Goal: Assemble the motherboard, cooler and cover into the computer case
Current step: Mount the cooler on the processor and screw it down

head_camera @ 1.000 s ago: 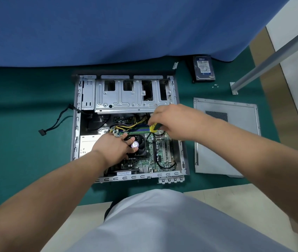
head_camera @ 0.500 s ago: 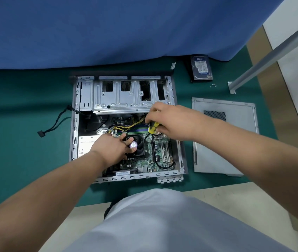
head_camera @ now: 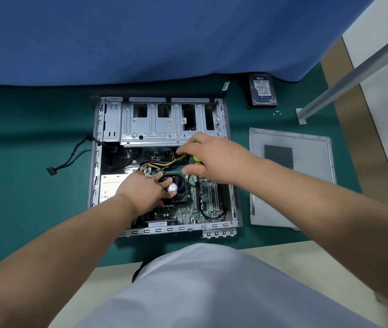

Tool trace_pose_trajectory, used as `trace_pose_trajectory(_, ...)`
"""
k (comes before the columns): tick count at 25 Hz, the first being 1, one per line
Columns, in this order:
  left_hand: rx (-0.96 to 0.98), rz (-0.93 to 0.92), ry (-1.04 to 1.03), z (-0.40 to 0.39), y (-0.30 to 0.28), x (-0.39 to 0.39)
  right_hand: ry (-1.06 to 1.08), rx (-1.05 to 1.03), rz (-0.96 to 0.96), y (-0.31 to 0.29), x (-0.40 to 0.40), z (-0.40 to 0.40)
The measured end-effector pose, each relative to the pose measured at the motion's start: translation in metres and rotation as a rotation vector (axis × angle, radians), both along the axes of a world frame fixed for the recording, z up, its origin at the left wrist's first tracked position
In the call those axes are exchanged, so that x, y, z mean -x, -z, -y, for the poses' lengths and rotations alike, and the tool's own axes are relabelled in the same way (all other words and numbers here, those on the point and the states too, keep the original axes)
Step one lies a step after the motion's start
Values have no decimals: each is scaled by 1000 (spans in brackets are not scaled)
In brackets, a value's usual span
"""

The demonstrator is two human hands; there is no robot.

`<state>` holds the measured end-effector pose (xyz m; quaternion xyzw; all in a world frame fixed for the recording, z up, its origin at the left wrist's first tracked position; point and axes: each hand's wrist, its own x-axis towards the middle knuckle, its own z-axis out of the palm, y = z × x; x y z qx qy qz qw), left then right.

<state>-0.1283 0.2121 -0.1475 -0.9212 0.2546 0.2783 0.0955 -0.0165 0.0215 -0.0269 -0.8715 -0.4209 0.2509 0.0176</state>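
Your left hand rests on the cooler, fingers curled around its near-left edge, thumb lying by the fan's purple hub sticker. Your right hand hovers over the memory slots, fingers loosely curled with a yellow screwdriver handle showing under the palm; the hand is motion-blurred, so how tightly it grips cannot be told. The computer case lies open on its side on the green mat. Inside it: the motherboard seated flat in the near-right part, the cooler on top of it, yellow and black cables running across just behind your left hand, a silver power supply at the left wall, and the metal drive cage filling the far end. Your right forearm crosses over the case's right wall and hides part of the board. A black cable with a connector trails out of the case's left side onto the mat. The side cover lies flat on the mat just right of the case, apart from it, vent grille up. A hard drive sits at the far right near the blue cloth, with a few small screws nearby.
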Motion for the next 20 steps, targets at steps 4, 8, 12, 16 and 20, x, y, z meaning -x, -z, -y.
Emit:
trace_pose_trajectory(4, 0, -1, 2, -1, 1, 0, -229, 11, -4, -9, -8, 5)
trace_pose_trajectory(8, -2, 6, 4, -1, 5, 0, 163, 77, 258, 4, 10, -2)
trace_pose_trajectory(12, 0, 7, 3, -2, 6, 0, 217, 55, 256, 10, 16, -7)
trace_pose_trajectory(16, 9, 12, -14, -1, 4, 1, -68, -33, -17, -8, -5, 2)
trace_pose_trajectory(20, 11, 12, -8, -1, 4, 1, 1, -21, 111, -3, -1, 6)
